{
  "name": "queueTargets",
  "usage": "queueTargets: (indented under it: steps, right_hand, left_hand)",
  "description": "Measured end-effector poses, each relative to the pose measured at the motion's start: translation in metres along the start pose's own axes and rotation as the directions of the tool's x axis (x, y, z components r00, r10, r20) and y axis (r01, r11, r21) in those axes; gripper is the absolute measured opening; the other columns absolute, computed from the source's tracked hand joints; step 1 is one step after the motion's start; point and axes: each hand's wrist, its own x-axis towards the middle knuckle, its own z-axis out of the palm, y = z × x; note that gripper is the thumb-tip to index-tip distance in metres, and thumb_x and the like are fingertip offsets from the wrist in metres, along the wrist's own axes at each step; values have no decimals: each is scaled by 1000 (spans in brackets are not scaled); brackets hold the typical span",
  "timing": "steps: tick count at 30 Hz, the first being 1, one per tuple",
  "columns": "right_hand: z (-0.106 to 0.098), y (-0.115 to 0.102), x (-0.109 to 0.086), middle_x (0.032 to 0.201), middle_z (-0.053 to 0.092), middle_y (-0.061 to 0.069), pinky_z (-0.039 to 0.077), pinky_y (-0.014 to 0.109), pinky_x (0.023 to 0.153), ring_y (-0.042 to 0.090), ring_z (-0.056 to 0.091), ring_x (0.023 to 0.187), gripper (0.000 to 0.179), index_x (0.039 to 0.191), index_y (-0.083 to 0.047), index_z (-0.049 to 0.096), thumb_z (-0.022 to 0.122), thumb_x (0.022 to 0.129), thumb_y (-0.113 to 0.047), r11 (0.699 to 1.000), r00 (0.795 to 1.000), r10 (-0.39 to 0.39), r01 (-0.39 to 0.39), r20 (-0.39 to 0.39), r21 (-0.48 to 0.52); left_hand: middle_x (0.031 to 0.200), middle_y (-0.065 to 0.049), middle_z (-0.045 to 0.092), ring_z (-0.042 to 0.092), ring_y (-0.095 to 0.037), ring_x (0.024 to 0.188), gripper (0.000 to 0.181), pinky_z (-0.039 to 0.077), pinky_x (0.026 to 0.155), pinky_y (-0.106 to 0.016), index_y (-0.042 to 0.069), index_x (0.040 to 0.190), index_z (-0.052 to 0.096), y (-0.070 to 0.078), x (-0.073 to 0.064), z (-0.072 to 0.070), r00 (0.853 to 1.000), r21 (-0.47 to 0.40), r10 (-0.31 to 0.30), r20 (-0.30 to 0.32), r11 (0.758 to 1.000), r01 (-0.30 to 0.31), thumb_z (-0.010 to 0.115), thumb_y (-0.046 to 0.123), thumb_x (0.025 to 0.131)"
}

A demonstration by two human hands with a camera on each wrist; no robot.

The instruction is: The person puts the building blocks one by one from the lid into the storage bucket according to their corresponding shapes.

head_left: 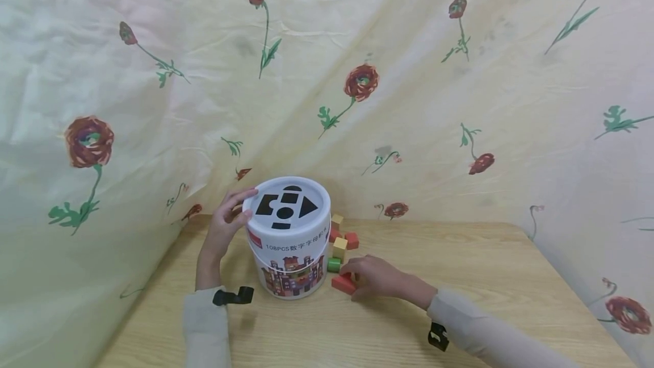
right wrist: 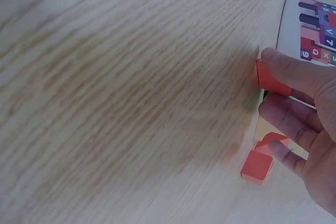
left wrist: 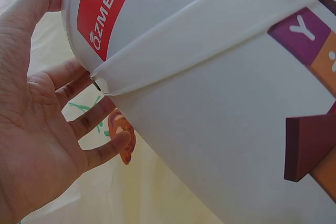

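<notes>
A white toy-block bucket (head_left: 292, 277) stands upright on the table, its lid (head_left: 300, 225) cut with several shaped holes. My left hand (head_left: 223, 231) rests against the bucket's left side near the rim, fingers spread and fairly straight. In the left wrist view, that hand (left wrist: 42, 114) has its thumb at the rim and fingers along the side. Right of the bucket, my right hand (head_left: 378, 278) pinches a red block (head_left: 344, 284) between thumb and fingers, low at the tabletop. The right wrist view shows the red block (right wrist: 270, 80) partly covered by the fingers.
Beside the bucket's right side are a green cylinder block (head_left: 334, 266), a yellow block (head_left: 339, 247), a red cube (head_left: 351, 240) and another yellow block (head_left: 336, 221). The wooden table (head_left: 460, 266) extends right. Flower-patterned cloth (head_left: 409, 101) hangs behind.
</notes>
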Motion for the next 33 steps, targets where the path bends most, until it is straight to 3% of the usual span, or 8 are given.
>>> queueTargets:
  steps: [12, 22, 28, 33]
  right_hand:
    - [-9, 1, 0, 91, 67, -8, 48, 21, 69, 13, 60, 79, 47, 111, -12, 73, 93, 71, -25, 998, 999, 37, -35, -31, 56]
    - [-40, 1, 3, 93, 68, -13, 51, 25, 75, 16, 62, 88, 34, 106, -21, 72, 89, 77, -27, 989, 986, 99, -83, -135, 125]
    - [-66, -8, 0, 98, 68, -10, 52, 27, 80, 18, 62, 93, 39, 113, -21, 72, 88, 78, -26, 973, 964, 119, -66, -236, 221]
    - [-92, -18, -1, 103, 72, -7, 55, 28, 80, 16, 63, 92, 45, 117, -17, 73, 90, 76, -28, 968, 926, 108, -15, -361, 251]
  left_hand:
    - [146, -9, 48, 43, -20, 131, 44, 36, 114, -55, 8, 142, 59, 2, 0, 0, 1000, -5, -4, 2, 1000, 4, 61, 13, 98]
    - [145, -8, 48, 43, -21, 131, 45, 36, 113, -55, 9, 142, 59, 1, -1, 0, 1000, 0, -4, 1, 1000, 4, 61, 15, 97]
    - [146, -9, 48, 43, -19, 132, 46, 35, 115, -58, 8, 142, 59, 2, 0, 1, 1000, 6, -5, -2, 1000, 5, 60, 15, 97]
    - [147, -9, 48, 43, -20, 133, 47, 35, 115, -60, 8, 142, 59, 3, -1, 1, 1000, 9, -5, -7, 1000, 5, 61, 16, 96]
